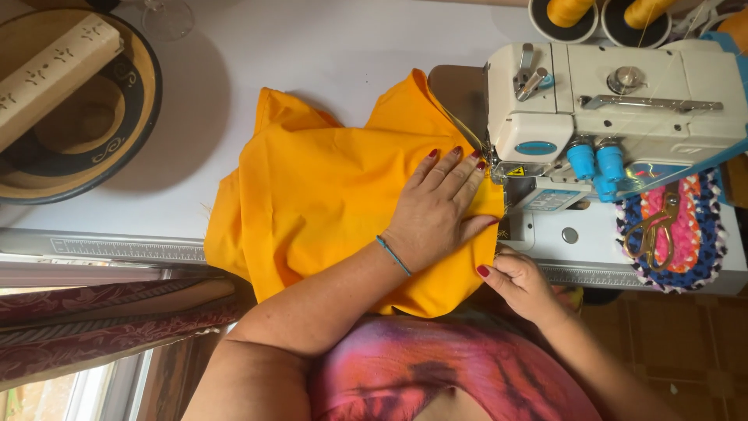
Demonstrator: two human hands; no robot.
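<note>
The left hand (438, 204) lies flat, fingers spread and released, on the orange fabric (327, 203), its red-nailed fingertips (456, 153) just beside the presser area of the white overlock sewing machine (615, 117). A thin blue bracelet (393, 255) circles that wrist. The right hand (520, 282) sits at the desk's near edge, below the machine's front, its grip clenched on the fabric's lower right corner (thumb on top, the other fingers tucked under and hidden).

The fabric is spread over the white desk (335, 47), bunched at its far side, its right edge fed under the machine's head and its near edge hanging over the desk's front toward the person's pink-patterned top (436, 374).

Two yellow thread cones (569, 12) stand behind the machine. To its right, gold-handled scissors (650, 234) rest on a crocheted multicoloured mat (697, 234). At the far left of the desk sits a round dark-rimmed bowl (125, 132) with a pale rectangular box (54, 66) lying across it.
</note>
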